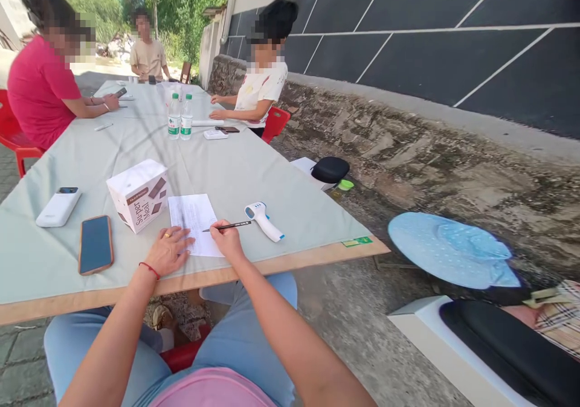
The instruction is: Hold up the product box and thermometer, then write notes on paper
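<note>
A white sheet of paper (194, 211) with lines of small writing lies near the front edge of the cloth-covered table (217, 177). Flat on its left side rests my left hand (170, 250), fingers spread, with a ring on one finger and a red cord at the wrist. My right hand (227, 241) grips a black pen (238, 224), whose tip is at the writing. Just right of the paper is a white and blue infrared thermometer (265, 221). Behind my left hand stands a white and brown box (138, 195).
A phone (96, 244) and a white power bank (58, 206) lie at the left. Two water bottles (180, 117) stand farther back. Three people sit around the table's far part. On the right are a blue hat (453, 247) and a black case (502, 340).
</note>
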{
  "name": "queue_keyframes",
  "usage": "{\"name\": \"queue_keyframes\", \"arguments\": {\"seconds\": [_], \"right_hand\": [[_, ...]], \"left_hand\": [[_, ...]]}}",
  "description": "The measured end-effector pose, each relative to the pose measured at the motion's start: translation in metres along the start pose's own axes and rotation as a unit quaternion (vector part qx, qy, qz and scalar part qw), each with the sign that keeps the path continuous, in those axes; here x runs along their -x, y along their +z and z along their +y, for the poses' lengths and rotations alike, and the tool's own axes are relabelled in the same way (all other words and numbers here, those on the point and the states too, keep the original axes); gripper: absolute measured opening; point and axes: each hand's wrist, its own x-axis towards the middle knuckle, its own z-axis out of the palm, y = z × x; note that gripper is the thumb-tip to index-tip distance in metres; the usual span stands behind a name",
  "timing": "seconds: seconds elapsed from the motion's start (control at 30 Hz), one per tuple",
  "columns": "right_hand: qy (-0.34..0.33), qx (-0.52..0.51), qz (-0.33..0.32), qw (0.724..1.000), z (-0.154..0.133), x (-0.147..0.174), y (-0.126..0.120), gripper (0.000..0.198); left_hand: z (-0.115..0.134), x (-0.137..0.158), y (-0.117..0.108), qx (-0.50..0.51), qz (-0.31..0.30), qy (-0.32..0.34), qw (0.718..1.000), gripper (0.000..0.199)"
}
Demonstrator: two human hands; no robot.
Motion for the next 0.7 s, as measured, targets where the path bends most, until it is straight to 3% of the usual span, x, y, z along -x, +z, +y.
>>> {"name": "queue_keyframes", "arguments": {"seconds": [0.13,0.7], "right_hand": [[-0.036,0.044,0.001,0.998,-0.0005,0.0032,0.0003,0.018],[-0.041,0.068,-0.015,0.997,0.0016,0.0039,-0.0005,0.021]], "left_hand": [[-0.0003,-0.0004,0.0002,0.003,0.0,-0.002,1.0,0.039],[-0.0007,0.0007,0.0039,0.007,0.0,-0.008,1.0,0.038]]}}
